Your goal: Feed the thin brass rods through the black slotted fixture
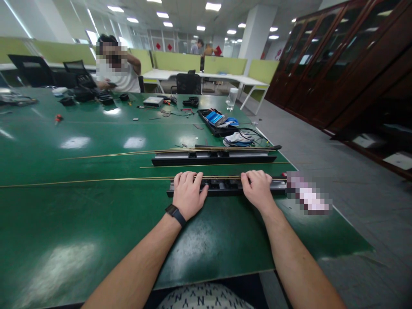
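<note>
A long black-and-silver rail (222, 192) lies across the green table in front of me. Thin brass-coloured rods (128, 179) run along its far side and stretch well past its left end. My left hand (188, 193) grips the left part of the rail, fingers over the top and thumb on the near side. Farther right, my right hand (257, 186) has its fingers curled over the same rail and the rods. What the fingertips press on is hidden. Behind it, a second similar rail (214, 160) carries more rods on top, and a single rod (209, 165) lies between the two rails.
The green table (80, 223) ends at right. Beyond the rails are a black tray (212, 126) with blue items, gloves (238, 138), cables and a clear cup (231, 98). A blurred patch (307, 195) covers something at the rail's right end. Another person (120, 77) sits across the table.
</note>
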Tool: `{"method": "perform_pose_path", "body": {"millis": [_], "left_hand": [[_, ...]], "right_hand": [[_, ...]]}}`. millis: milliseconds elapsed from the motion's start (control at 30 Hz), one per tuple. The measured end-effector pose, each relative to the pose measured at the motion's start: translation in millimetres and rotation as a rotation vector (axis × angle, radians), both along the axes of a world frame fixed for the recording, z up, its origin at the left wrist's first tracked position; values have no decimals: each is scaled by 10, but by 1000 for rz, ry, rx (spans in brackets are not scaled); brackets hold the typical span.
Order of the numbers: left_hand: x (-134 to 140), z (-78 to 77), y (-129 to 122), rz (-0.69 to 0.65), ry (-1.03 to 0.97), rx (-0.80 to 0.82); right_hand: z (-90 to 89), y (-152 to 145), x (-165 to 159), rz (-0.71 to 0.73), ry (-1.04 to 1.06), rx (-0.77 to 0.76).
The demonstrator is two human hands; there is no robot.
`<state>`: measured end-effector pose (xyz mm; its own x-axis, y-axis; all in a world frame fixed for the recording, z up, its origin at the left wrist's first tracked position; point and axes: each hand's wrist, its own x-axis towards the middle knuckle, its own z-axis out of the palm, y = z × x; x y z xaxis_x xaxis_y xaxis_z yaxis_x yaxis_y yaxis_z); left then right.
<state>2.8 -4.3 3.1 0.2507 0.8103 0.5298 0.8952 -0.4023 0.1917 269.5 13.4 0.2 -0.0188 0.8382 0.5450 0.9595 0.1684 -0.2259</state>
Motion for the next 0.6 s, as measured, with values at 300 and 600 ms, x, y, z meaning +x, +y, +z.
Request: {"method": "perform_pose_path", "body": {"millis": [300, 600], "left_hand": [[-1, 0, 1, 4, 1, 4], [-3, 11, -4, -3, 5, 1]], "right_hand": [[-17, 0, -58, 29, 11, -9], [-22, -2, -116, 48, 36, -5]]}}
